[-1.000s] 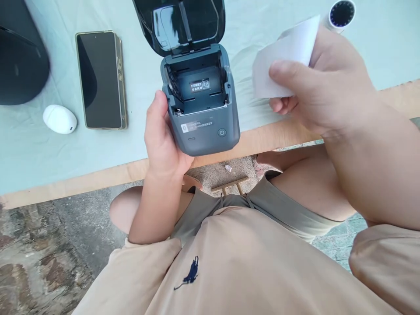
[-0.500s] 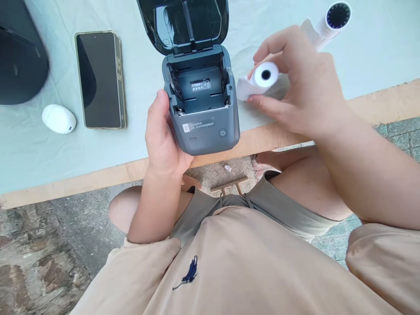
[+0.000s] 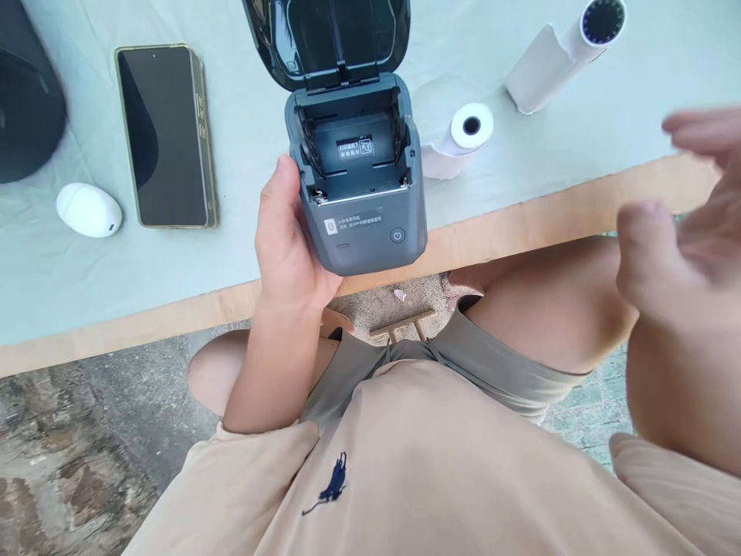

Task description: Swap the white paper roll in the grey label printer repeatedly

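My left hand (image 3: 292, 247) grips a dark grey label printer (image 3: 370, 239) by its left side, over the table's front edge. The printer's black lid (image 3: 341, 38) stands raised, and the bay beneath it holds no roll. Close to the printer's right side, a white paper roll (image 3: 470, 127) stands on the table with its loose end toward the printer. My right hand (image 3: 688, 216) is at the right edge of the view, fingers apart and nothing in it; part of it is cut off and blurred.
A second white roll (image 3: 549, 66) with a wide dark core lies at the back right. To the left are a phone (image 3: 167, 139), a white oval case (image 3: 89, 210) and a large black object (image 3: 28, 100). The table's wooden edge (image 3: 191, 310) runs in front of my knees.
My right hand has let go of the small paper roll and moved right, away from it. The roll stays beside the printer. My left hand still holds the printer in about the same place.
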### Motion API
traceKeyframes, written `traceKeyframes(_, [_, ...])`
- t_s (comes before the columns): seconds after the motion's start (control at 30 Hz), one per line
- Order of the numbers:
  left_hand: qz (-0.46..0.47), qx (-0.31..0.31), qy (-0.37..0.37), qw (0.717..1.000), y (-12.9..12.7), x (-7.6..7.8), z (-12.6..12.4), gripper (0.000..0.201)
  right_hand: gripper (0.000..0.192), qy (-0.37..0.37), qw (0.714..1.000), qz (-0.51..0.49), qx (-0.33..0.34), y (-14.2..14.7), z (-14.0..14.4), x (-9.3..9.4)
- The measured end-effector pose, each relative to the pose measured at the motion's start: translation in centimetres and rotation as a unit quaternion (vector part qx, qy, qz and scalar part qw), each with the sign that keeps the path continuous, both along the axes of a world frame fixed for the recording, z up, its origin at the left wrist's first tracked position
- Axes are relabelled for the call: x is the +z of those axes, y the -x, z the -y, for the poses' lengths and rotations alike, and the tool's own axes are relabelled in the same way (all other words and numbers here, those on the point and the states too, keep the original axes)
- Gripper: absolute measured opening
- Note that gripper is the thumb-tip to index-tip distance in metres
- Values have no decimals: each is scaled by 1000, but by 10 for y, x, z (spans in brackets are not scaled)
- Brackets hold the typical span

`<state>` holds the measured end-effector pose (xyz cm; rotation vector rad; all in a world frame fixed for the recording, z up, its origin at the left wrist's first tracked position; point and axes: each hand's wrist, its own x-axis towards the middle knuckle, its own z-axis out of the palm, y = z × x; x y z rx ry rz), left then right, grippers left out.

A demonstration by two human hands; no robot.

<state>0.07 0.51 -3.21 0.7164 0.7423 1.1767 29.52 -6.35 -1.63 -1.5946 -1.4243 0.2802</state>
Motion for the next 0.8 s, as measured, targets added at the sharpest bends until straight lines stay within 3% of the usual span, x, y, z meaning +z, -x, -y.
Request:
traceKeyframes(0.03, [4, -5, -13, 1000, 1, -3, -1, 37, 63, -27, 995, 96, 17, -10, 21, -12])
traceKeyframes(0.07, [7, -10, -29, 1000, 2, -6, -3, 35, 82, 54, 984, 169, 24, -18, 42, -24])
traceKeyframes(0.1, [7, -18, -47, 999, 4, -10, -5, 34, 98, 106, 977, 181, 40, -24, 63, -34])
traceKeyframes(0.27, [10, -56, -125, 991, 10, -22, -13, 40, 104, 144, 975, 169, 10, -30, 139, -61])
traceKeyframes(0.4, [22, -70, -143, 987, 10, -22, -14, 45, 130, 239, 964, 114, -35, -23, 184, -71])
traceKeyframes(0.47, [28, -70, -147, 986, 10, -22, -14, 45, 119, 283, 954, 85, -52, -16, 211, -76])
traceKeyframes(0.53, [31, -69, -144, 987, 9, -23, -14, 44, 76, 319, 944, 59, -53, -8, 239, -83])
traceKeyframes(0.6, [35, -67, -135, 988, 8, -24, -13, 42, 56, 349, 935, 41, -50, -2, 263, -91])
traceKeyframes(0.7, [40, -65, -125, 989, 8, -24, -13, 40, 48, 375, 924, 25, -63, -3, 281, -100])
traceKeyframes(0.8, [26, -57, -119, 991, 8, -22, -14, 55, 51, 377, 921, 16, -94, -10, 272, -102])
